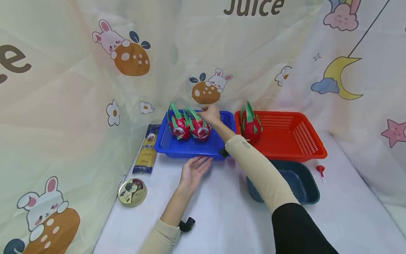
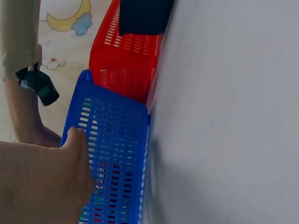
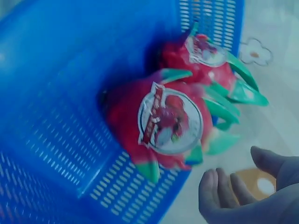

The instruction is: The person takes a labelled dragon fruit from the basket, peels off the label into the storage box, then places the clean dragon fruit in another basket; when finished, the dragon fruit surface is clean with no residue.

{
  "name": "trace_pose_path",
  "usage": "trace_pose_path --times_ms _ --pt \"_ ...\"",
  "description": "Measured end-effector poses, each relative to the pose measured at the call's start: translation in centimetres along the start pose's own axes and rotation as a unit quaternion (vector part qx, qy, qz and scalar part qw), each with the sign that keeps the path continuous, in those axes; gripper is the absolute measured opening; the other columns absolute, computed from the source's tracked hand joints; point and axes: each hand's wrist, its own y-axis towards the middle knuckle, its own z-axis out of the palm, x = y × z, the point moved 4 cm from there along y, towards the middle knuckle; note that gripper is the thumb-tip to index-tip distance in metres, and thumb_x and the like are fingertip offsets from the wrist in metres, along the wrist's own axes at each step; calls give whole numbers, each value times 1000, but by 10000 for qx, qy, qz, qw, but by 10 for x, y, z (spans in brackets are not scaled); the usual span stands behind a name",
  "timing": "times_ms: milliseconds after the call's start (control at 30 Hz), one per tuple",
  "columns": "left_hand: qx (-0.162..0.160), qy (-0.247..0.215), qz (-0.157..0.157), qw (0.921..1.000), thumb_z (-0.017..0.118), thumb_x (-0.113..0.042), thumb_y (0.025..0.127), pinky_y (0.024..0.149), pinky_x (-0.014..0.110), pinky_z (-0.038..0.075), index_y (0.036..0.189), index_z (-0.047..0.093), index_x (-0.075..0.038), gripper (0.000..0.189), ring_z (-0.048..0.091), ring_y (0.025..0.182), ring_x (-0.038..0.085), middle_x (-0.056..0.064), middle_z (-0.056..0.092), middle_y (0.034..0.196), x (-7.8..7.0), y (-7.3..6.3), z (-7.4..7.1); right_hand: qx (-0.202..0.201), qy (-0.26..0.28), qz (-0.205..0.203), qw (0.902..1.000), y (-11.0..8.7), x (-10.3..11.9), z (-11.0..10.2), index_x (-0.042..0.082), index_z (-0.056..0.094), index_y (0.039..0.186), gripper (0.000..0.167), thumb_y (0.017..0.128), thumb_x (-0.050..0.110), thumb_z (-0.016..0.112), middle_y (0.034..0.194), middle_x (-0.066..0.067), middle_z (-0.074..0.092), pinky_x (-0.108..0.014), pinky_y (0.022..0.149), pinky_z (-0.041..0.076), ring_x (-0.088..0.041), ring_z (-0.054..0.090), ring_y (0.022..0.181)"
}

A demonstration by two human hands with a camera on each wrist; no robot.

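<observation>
Two red dragon fruits with green leaves and round labels stand in the left part of a blue basket (image 1: pixel 187 153): one dragon fruit (image 1: pixel 179 129) at the left, the other dragon fruit (image 1: pixel 201 132) beside it. My right hand (image 1: pixel 211 115) hovers by the leaves of the second one. In the right wrist view, the fingers of that hand (image 3: pixel 254 198) are loosely bent, the thumb apart, with nothing between them. Just in front of the blue basket is my left hand (image 1: pixel 192 173), palm upward and holding nothing. A third dragon fruit (image 1: pixel 251 129) stands in the red basket (image 1: pixel 285 150).
A dark teal tub (image 1: pixel 306 180) sits before the red basket, partly behind my right sleeve. Right of it lies a red lollipop (image 1: pixel 320 169). At the left are a yellow and blue packet (image 1: pixel 146 151) and a round tin (image 1: pixel 132 192). A printed cloth (image 1: pixel 171 77) hangs behind.
</observation>
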Motion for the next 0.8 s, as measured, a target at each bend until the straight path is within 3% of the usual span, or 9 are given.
trace_pose_path --times_ms 133,267,567,800 --pt "9 -57 302 9995 40 -9 107 120 57 35 135 36 8 33 42 141 55 39 39 152 -7 1 -2 -43 71 91 9999 5 0 18 1 65 138 43 99 17 73 131 -15 69 -38 93 59 -28 75 101" --pt "6 -121 395 9991 41 -8 106 118 56 39 126 36 4 23 42 141 55 39 39 152 -10 0 -4 5 120 156 9998 6 -3 27 4 68 136 40 98 13 74 126 -13 72 -32 79 62 -25 77 90" --pt "53 -114 226 9997 45 -9 106 114 50 45 146 24 5 47 45 142 51 35 37 155 -10 -2 -6 -238 -834 -5 9962 -2 -4 16 14 83 108 20 88 19 84 102 -3 79 -35 73 55 -22 69 90" --pt "186 -137 236 9995 40 -6 105 117 50 42 147 25 8 47 43 143 52 36 35 156 -12 -1 -7 -170 -48 -29 9998 -14 -3 2 7 84 99 16 88 17 86 91 -8 79 -33 73 63 -21 77 79"
